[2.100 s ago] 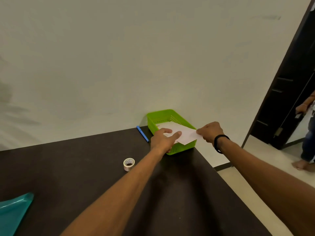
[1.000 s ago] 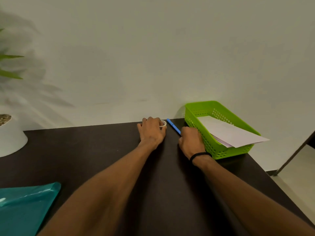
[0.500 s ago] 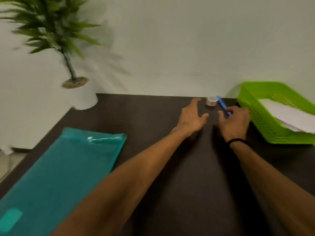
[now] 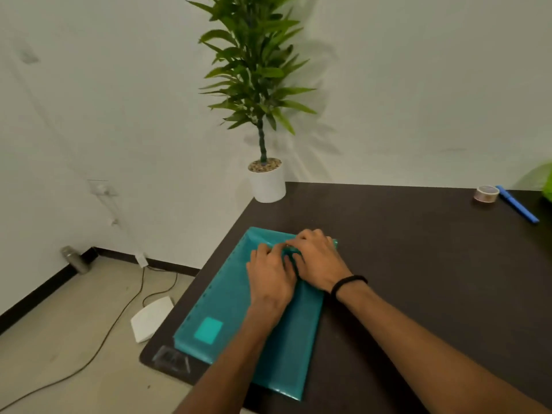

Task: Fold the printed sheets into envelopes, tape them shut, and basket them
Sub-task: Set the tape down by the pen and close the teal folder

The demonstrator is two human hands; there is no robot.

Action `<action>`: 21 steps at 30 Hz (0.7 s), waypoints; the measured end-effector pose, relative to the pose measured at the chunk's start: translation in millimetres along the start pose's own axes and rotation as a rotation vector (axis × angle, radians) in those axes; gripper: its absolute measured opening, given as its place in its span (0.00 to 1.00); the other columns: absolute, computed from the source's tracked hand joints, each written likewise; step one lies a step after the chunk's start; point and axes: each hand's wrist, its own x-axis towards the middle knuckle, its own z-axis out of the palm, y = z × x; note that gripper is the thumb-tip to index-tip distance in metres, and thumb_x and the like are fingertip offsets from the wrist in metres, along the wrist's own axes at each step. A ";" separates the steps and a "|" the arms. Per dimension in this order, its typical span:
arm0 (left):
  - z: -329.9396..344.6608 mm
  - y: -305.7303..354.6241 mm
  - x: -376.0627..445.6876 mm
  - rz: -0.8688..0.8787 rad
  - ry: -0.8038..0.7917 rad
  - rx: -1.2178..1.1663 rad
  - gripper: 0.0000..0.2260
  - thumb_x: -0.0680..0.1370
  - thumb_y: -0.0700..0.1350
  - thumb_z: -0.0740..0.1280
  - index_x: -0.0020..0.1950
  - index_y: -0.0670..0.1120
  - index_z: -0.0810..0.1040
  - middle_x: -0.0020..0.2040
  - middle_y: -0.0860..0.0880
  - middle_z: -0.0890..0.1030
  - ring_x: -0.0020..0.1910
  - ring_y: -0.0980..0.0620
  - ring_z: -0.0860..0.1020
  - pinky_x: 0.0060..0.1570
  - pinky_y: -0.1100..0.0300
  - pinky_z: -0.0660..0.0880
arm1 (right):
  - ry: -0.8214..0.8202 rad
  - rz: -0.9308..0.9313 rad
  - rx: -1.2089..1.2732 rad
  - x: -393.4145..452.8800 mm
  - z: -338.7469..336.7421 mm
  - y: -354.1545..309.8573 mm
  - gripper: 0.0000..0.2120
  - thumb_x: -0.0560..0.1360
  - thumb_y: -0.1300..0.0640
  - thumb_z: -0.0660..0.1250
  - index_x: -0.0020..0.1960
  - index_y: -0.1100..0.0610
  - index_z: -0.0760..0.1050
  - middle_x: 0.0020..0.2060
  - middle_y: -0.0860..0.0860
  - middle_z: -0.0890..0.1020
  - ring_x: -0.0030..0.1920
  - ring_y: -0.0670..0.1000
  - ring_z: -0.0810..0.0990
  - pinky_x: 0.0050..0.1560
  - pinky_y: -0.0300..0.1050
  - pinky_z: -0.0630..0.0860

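Observation:
A teal plastic folder [image 4: 236, 318] lies on the dark table [image 4: 418, 264] at its left edge. Both hands rest on the folder's far end, at its flap. My left hand [image 4: 270, 276] and my right hand [image 4: 316, 259] touch each other, fingers curled over the clasp area; what the fingers pinch is hidden. A roll of tape [image 4: 486, 193] and a blue pen [image 4: 518, 204] lie at the far right. Only a blurred sliver of the green basket [image 4: 546, 182] shows at the right edge. No printed sheets are visible.
A potted plant [image 4: 266, 182] in a white pot stands at the table's far left corner. The table edge runs along the folder's left side. On the floor lie a cable [image 4: 119, 318], a white device [image 4: 150, 319] and a metal bottle [image 4: 74, 259].
The view has swung left from the basket to the teal folder. Both hands left the tape and pen area and now sit on the folder's far end.

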 end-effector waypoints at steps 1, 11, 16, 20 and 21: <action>-0.9 1.5 0.0 -0.009 0.002 -0.005 0.15 0.82 0.47 0.63 0.67 0.49 0.80 0.53 0.44 0.78 0.53 0.42 0.75 0.53 0.46 0.73 | 0.018 0.012 -0.016 -1.3 4.4 -1.2 0.18 0.81 0.57 0.63 0.69 0.50 0.78 0.62 0.52 0.77 0.61 0.57 0.73 0.63 0.52 0.70; 6.2 -0.8 7.3 -0.050 -0.019 0.023 0.14 0.84 0.49 0.59 0.64 0.49 0.80 0.55 0.46 0.79 0.54 0.45 0.75 0.56 0.48 0.72 | 0.001 0.066 -0.128 1.4 10.7 -3.7 0.17 0.83 0.53 0.59 0.69 0.46 0.78 0.61 0.50 0.76 0.59 0.55 0.71 0.61 0.53 0.71; 7.0 0.7 17.2 -0.061 -0.034 0.065 0.14 0.85 0.51 0.58 0.63 0.49 0.81 0.56 0.44 0.80 0.56 0.43 0.76 0.56 0.46 0.72 | -0.023 0.040 -0.105 -6.5 12.0 -6.2 0.17 0.83 0.54 0.58 0.67 0.53 0.79 0.63 0.53 0.79 0.64 0.58 0.76 0.67 0.55 0.71; 11.0 1.7 37.5 -0.079 -0.021 0.086 0.15 0.85 0.50 0.59 0.65 0.49 0.81 0.58 0.43 0.81 0.59 0.41 0.77 0.59 0.45 0.71 | -0.016 0.041 -0.072 -23.7 4.4 2.1 0.16 0.84 0.53 0.60 0.67 0.57 0.79 0.74 0.58 0.73 0.75 0.59 0.68 0.79 0.56 0.61; 14.1 0.4 45.5 -0.083 -0.012 0.082 0.15 0.85 0.49 0.59 0.65 0.49 0.81 0.58 0.43 0.81 0.58 0.41 0.78 0.59 0.45 0.71 | -0.026 0.038 -0.050 -23.7 -0.5 7.3 0.17 0.84 0.52 0.60 0.67 0.57 0.79 0.73 0.58 0.73 0.75 0.58 0.69 0.78 0.55 0.62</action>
